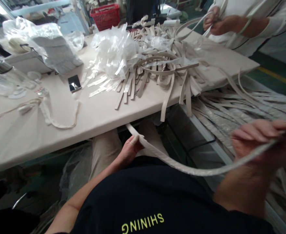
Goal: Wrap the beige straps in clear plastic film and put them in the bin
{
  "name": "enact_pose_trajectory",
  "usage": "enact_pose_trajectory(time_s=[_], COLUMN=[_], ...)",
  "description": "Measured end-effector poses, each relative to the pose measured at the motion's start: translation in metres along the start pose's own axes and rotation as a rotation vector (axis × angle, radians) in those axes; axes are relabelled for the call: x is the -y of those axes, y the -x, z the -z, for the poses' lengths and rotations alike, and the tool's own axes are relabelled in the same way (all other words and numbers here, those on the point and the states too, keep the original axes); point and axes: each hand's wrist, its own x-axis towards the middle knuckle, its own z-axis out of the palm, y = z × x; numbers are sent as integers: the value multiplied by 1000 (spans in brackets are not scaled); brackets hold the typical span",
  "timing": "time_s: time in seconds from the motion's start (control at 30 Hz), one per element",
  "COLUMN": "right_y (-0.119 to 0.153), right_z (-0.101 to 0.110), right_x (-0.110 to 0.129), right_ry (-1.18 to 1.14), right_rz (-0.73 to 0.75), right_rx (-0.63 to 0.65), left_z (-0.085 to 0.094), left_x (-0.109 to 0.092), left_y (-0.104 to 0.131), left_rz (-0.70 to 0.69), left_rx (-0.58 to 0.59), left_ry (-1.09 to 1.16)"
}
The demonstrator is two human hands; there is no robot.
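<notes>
A long pale strip (196, 171) sags in a curve between my two hands, in front of my dark shirt. My left hand (133, 146) pinches it near one end, just below the table's front edge, and a short piece sticks out past the fingers toward the table. Far to the right, my raised right hand (265, 139) is closed around the other part of the strip, its fingers blurred by motion. On the table (101, 112) lies a heap of beige strips (157, 70), some hanging over the front edge.
Clear plastic film (116, 48) is piled beside the strips. A phone (74, 83) lies further left. More strips (230, 107) fill a low area at the right. A red basket (105, 17) stands behind the table. Another person's hands (221, 22) hold a strip at the upper right.
</notes>
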Motion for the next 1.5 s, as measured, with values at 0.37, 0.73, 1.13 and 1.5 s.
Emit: enact_pose_trajectory(time_s=[0.37,0.73,1.13,1.5], right_y=[26,8,1,-14], right_z=[-136,-143,-162,-181], right_x=[-71,-54,-47,-29], right_ry=[-480,-452,-520,-156], right_rz=[-783,-481,-334,-75], right_rx=[736,767,716,627], left_z=[-14,-22,-43,-85], left_x=[1,4,-30,-49], left_y=[12,7,-10,-33], left_rz=[-288,-175,-368,-399], left_rx=[534,546,574,439], left_ry=[-985,-954,-1253,-635])
